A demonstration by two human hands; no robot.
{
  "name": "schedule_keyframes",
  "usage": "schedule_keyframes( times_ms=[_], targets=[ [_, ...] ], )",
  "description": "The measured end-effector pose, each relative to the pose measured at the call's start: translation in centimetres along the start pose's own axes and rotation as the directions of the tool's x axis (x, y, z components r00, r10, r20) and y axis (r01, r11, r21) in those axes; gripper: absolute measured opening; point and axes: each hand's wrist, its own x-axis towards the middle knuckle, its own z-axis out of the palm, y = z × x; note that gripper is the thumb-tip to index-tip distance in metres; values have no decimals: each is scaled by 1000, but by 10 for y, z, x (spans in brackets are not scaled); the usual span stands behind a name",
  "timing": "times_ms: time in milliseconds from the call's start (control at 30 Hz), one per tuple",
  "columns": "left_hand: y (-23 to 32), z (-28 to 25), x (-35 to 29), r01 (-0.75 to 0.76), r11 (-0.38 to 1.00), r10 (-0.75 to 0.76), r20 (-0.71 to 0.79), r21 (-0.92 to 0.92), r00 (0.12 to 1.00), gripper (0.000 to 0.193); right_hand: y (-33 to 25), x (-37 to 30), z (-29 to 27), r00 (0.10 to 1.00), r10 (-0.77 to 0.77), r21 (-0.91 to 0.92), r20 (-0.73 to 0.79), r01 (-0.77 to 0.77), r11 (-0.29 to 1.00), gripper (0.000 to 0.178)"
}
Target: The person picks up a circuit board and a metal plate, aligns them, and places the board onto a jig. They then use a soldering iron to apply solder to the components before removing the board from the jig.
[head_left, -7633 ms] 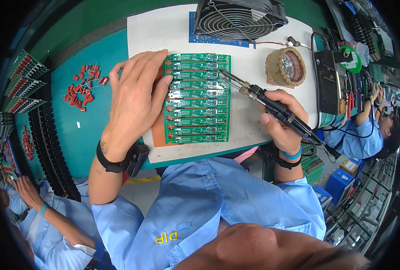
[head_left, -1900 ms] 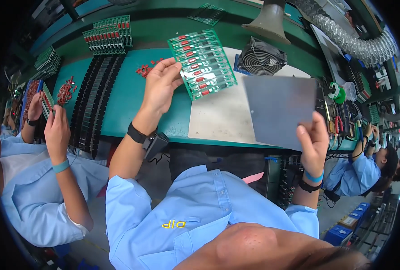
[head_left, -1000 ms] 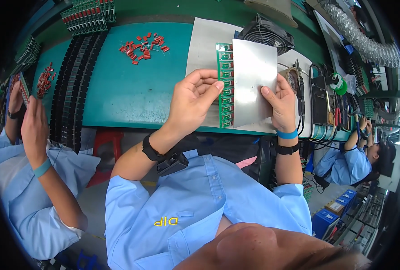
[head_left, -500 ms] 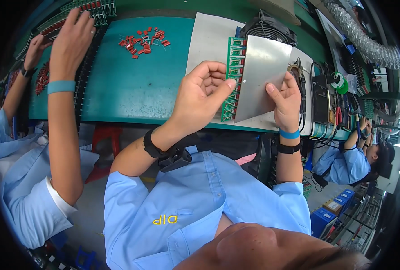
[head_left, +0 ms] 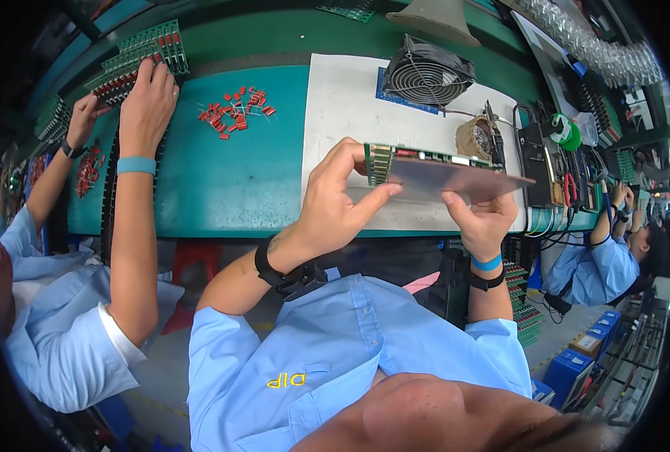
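Observation:
A flat grey metal plate and a green circuit board strip are held together above the front of the bench, the plate on the side nearest me. Red and white components show along the board's far edge. My left hand grips the left end, its thumb on the plate and its fingers behind the board. Around the right part is my right hand, thumb pressed to the plate and fingers mostly hidden beneath. Both pieces are tilted, so the board's face is largely covered.
Behind the plate sit a black fan and a brown roll on a white sheet. Red components lie loose on the green mat. At left, a co-worker's hand reaches to circuit boards. Tools stand at right.
The plate and board have tipped from nearly upright to a flatter, sideways tilt. My right hand has shifted lower, and the fan now shows in full. The co-worker's hands have moved.

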Motion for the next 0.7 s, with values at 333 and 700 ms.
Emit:
schedule_keyframes(
  times_ms=[333, 700],
  targets=[
    [-26, -41, 48, 289, 936, -174, 448, -200, 877, 70, 24, -1, -12, 820, -554, -412, 144, 559, 720, 32],
    [-22, -42, 23, -76, 927, -147, 542, 367, 828, 50, 16, -53, 16, 893, -226, -468, 389, 403, 787, 37]
  ],
)
